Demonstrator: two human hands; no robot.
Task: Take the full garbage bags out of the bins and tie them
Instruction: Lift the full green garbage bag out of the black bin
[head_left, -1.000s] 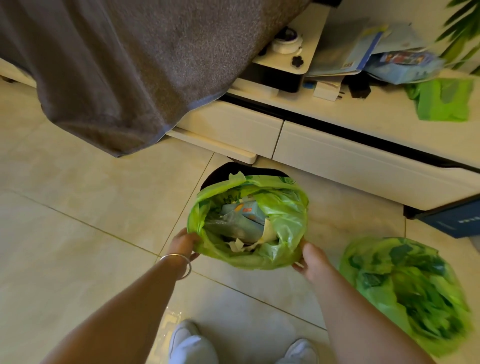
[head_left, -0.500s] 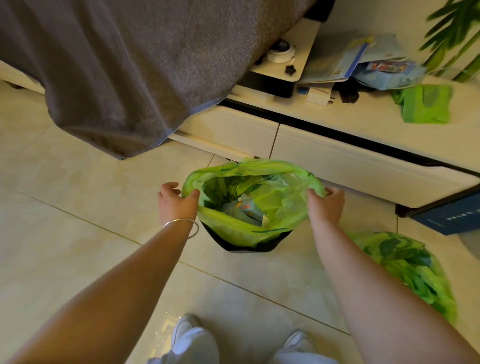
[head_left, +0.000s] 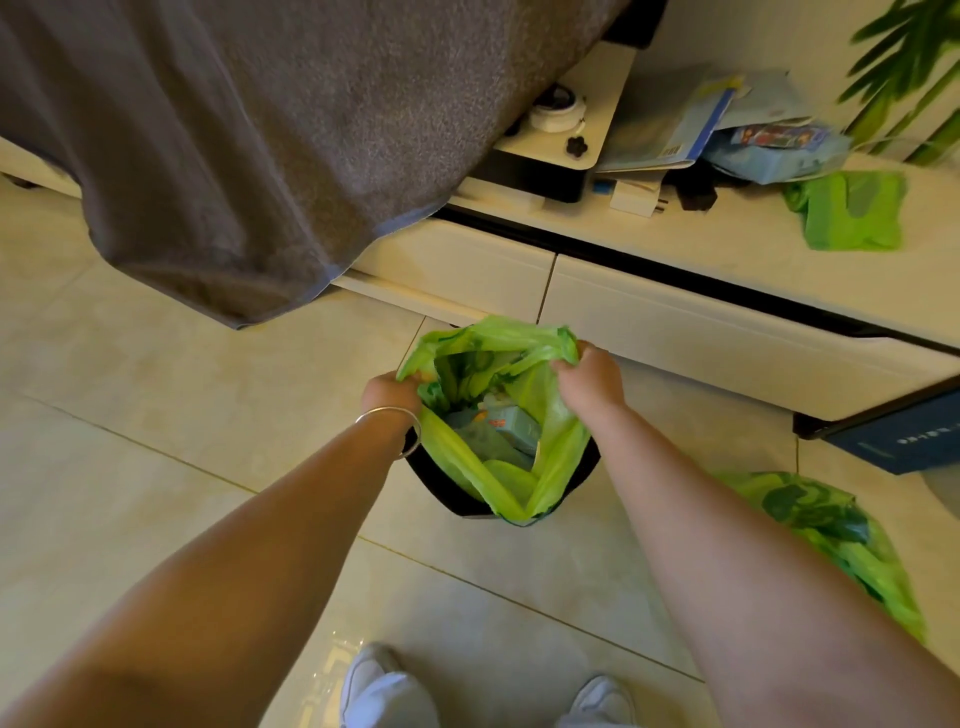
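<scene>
A bright green garbage bag (head_left: 558, 447) sits in a small black bin (head_left: 447, 493) on the tiled floor, its mouth gathered upward with packaging visible inside. My left hand (head_left: 388, 391), with a silver bangle on its wrist, grips the bag's left rim. My right hand (head_left: 589, 379) pinches the right rim, holding it bunched. Both hands are above the bin. A second filled green garbage bag (head_left: 826, 530) lies on the floor to the right, partly hidden behind my right forearm.
A low white cabinet (head_left: 675, 322) with drawers stands just behind the bin, with papers, packets and a folded green bag (head_left: 852, 210) on top. A grey blanket (head_left: 249, 135) hangs down at the upper left. A dark blue box (head_left: 904, 441) is at the right. My shoes (head_left: 384, 691) are below.
Both hands have drawn the bag's rim inward and upward off the bin, narrowing the mouth. The black bin shows more below the bag.
</scene>
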